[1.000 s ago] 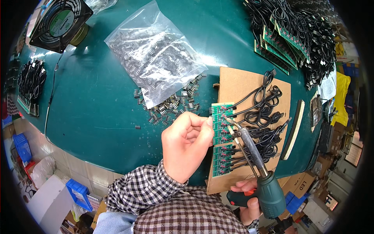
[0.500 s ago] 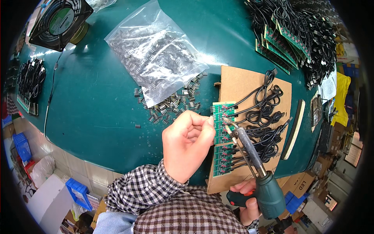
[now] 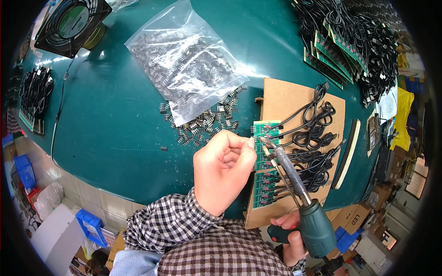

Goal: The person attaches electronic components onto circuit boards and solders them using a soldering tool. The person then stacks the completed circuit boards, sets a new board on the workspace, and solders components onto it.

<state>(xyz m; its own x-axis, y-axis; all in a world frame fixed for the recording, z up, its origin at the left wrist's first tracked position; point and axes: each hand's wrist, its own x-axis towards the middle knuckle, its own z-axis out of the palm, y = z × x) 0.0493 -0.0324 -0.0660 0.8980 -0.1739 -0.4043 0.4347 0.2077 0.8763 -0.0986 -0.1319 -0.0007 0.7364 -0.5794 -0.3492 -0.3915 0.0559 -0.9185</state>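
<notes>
My left hand (image 3: 223,170) is closed in a pinch at the left edge of a green circuit board panel (image 3: 264,186). Whatever sits between thumb and forefinger is hidden by the fingertips. My right hand (image 3: 293,246) is wrapped around the handle of a dark green soldering gun (image 3: 317,230). Its metal barrel slants up and left, and the tip is at the upper part of the panel, close to my left fingertips. Small black pin connectors stick out along the panel's upper left edge. Coiled black cables (image 3: 313,138) run from its right side.
The panel lies on a cardboard sheet (image 3: 285,92). Beyond my left hand are loose pin connectors (image 3: 202,126) and a clear bag (image 3: 184,69) full of them. Bundled boards with cables (image 3: 338,48) stand far right, another cable bundle (image 3: 34,99) far left, near a fan (image 3: 71,25).
The soldering tip has shifted slightly left and up along the panel, and the gun has tilted a little left. My left hand keeps its pinch at the panel's edge.
</notes>
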